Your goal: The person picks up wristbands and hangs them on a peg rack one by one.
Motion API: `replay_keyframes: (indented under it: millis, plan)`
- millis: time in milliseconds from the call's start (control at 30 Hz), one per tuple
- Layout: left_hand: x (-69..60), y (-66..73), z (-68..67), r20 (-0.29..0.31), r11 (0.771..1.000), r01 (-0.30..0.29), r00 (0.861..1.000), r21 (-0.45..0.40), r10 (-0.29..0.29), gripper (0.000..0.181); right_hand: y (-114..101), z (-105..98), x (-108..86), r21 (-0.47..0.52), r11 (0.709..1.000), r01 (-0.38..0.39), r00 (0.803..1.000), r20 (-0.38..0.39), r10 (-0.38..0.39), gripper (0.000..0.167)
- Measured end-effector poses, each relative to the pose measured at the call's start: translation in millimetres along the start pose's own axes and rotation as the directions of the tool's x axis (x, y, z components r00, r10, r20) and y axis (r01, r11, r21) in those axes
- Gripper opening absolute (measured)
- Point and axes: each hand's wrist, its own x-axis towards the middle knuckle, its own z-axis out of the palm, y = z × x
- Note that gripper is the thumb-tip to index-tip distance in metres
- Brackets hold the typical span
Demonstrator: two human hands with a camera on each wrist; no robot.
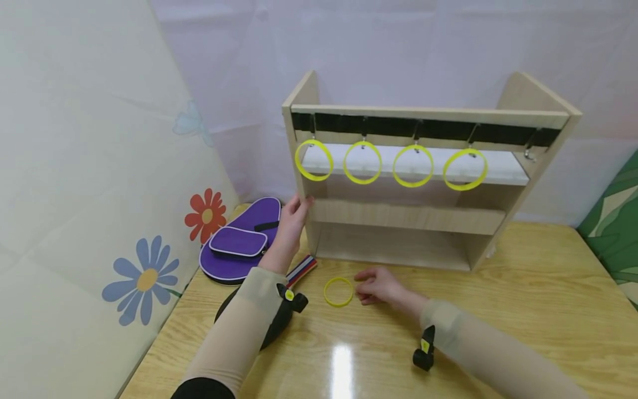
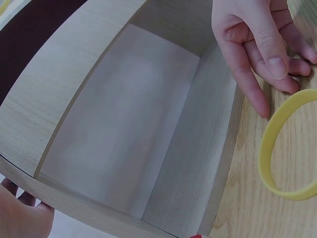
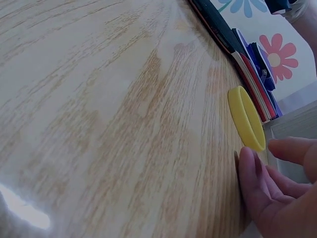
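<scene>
My left hand grips the left side panel of a pale wooden shelf, its fingertips at the panel's edge in the left wrist view. On the table, a yellow ring lies just left of my right hand. That hand's fingers are loosely bent with thumb and index finger apart, close to the ring's edge; nothing is held between them. Several matching rings, the leftmost one among them, hang from hooks along the shelf's black strip. The rightmost hook carries no ring.
Left of the shelf lies a purple case with white edging. A table tennis bat with a striped handle is partly hidden under my left forearm. Flower-printed cloth borders the wooden table on the left.
</scene>
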Motion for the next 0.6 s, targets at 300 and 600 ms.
replay_keyframes:
  millis: [300,600]
  plan:
    - [-0.1,-0.9,-0.5,0.001,1.0,0.01,1.0,-0.003,-0.01,0.047,0.3,5.4,1.0,-0.06,0.998,-0.001,0.999,-0.037,-0.002,0.038]
    - [1.0,-2.7,-0.6,-0.005,1.0,-0.001,1.0,0.009,0.001,0.048,-2.3,9.7,2.2,-0.139,0.99,0.008,0.997,-0.08,-0.019,0.034]
